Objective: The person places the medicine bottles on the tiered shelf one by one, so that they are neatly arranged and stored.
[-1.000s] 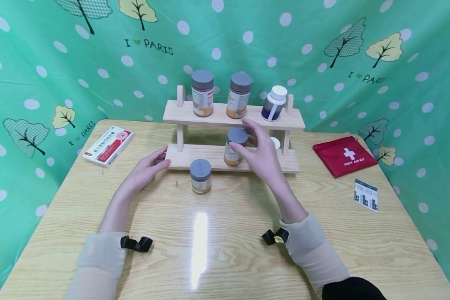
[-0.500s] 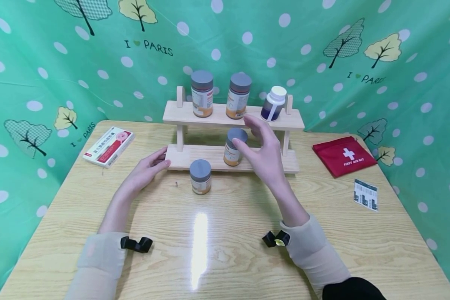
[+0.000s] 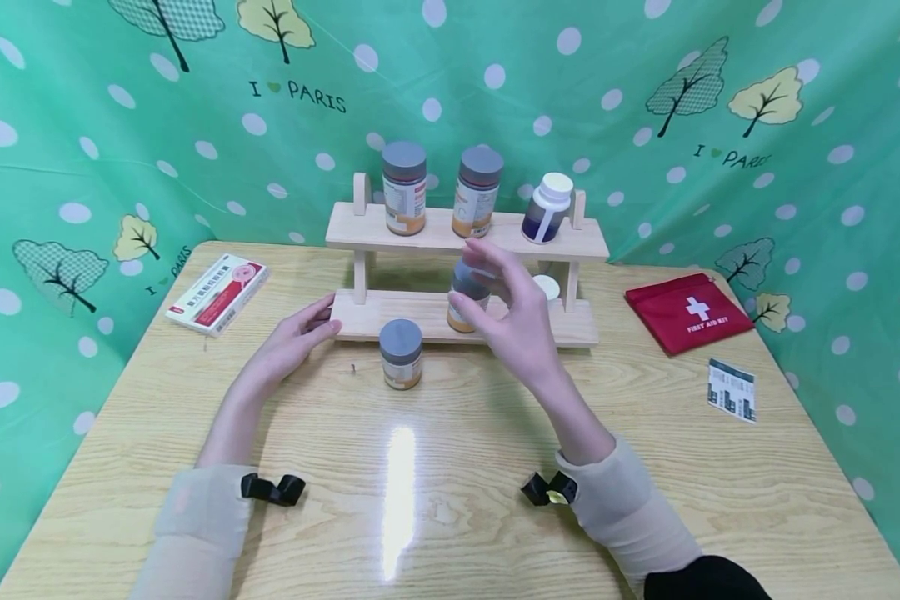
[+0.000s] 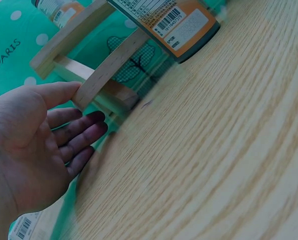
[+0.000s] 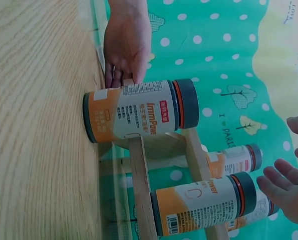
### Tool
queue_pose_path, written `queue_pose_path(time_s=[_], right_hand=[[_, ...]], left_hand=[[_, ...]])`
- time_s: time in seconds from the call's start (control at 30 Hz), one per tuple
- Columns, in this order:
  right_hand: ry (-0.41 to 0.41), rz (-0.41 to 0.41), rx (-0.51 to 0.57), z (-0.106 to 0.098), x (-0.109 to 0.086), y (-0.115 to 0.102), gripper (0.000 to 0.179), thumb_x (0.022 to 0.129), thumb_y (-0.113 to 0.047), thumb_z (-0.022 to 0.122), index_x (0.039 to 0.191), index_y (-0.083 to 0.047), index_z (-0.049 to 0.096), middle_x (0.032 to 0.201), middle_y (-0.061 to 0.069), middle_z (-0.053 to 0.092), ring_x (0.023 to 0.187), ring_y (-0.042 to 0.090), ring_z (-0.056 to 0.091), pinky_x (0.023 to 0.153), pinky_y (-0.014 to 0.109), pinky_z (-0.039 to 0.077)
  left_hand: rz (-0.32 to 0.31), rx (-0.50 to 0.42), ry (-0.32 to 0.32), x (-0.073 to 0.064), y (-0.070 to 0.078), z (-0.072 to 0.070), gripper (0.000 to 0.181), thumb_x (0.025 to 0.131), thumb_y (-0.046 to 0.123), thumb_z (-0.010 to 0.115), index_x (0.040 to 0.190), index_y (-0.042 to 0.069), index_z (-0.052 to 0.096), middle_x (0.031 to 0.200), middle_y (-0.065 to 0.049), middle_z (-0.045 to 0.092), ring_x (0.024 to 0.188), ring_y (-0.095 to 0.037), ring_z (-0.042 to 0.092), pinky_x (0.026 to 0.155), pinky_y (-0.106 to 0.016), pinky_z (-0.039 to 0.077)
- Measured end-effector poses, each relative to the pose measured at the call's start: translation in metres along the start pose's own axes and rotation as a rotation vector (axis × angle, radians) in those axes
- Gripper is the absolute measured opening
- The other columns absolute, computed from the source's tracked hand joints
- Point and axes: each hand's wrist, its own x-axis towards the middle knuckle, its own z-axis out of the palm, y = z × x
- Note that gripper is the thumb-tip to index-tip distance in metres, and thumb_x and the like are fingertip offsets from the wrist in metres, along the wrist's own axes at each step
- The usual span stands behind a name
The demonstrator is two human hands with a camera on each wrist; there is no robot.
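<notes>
A two-tier wooden shelf (image 3: 465, 237) stands at the back of the table. My left hand (image 3: 288, 342) touches the left end of its lower tier, the thumb at the corner and the fingers loosely extended in the left wrist view. On the lower tier stands a supplement jar (image 3: 465, 312) with a grey lid, partly hidden by my right hand (image 3: 513, 312). The right wrist view shows that hand's fingers spread, apart from the jar (image 5: 198, 205). Another grey-lidded jar (image 3: 401, 358) stands upright on the table before the shelf.
On the top tier stand two grey-lidded jars (image 3: 405, 196) (image 3: 476, 200) and a white-capped bottle (image 3: 546, 212). A white cap (image 3: 547, 287) shows behind my right hand. A medicine box (image 3: 217, 292) lies left; a red first aid pouch (image 3: 688, 312) and a printed card (image 3: 732, 390) lie right.
My right hand drew back to the right from the lower-tier jar, then shifted left again in front of it. The jar stayed on the tier. My left hand has not moved.
</notes>
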Motion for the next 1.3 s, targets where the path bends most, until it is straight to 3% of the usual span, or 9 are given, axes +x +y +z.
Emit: queue_pose_path(time_s=[0.33, 0.83, 1.3], right_hand=[[-0.157, 0.024, -0.01, 0.009, -0.004, -0.001, 0.066, 0.091, -0.009, 0.078, 0.15, -0.01, 0.049, 0.139, 0.011, 0.062, 0.128, 0.024, 0.063, 0.105, 0.031, 0.056], [-0.398, 0.074, -0.112, 0.023, -0.009, 0.009, 0.073, 0.092, -0.018, 0.078, 0.156, -0.019, 0.042, 0.149, 0.007, 0.053, 0.135, 0.021, 0.057, 0.109, 0.036, 0.054], [-0.492, 0.159, -0.172, 0.033, -0.012, 0.02, 0.077, 0.092, -0.025, 0.08, 0.157, -0.022, 0.041, 0.152, 0.008, 0.051, 0.134, 0.026, 0.058, 0.107, 0.041, 0.056]], left_hand=[[0.013, -0.022, -0.001, 0.001, 0.002, 0.001, 0.073, 0.107, 0.038, 0.053, 0.166, 0.014, 0.017, 0.166, -0.023, 0.03, 0.156, -0.038, 0.026, 0.13, -0.056, 0.019], [0.003, -0.021, -0.008, 0.001, 0.0, 0.0, 0.075, 0.107, 0.042, 0.054, 0.166, 0.016, 0.017, 0.167, -0.021, 0.029, 0.157, -0.037, 0.024, 0.13, -0.055, 0.018], [-0.003, -0.003, -0.005, 0.002, 0.0, 0.0, 0.076, 0.106, 0.044, 0.054, 0.167, 0.017, 0.017, 0.168, -0.022, 0.028, 0.157, -0.039, 0.024, 0.13, -0.056, 0.018]])
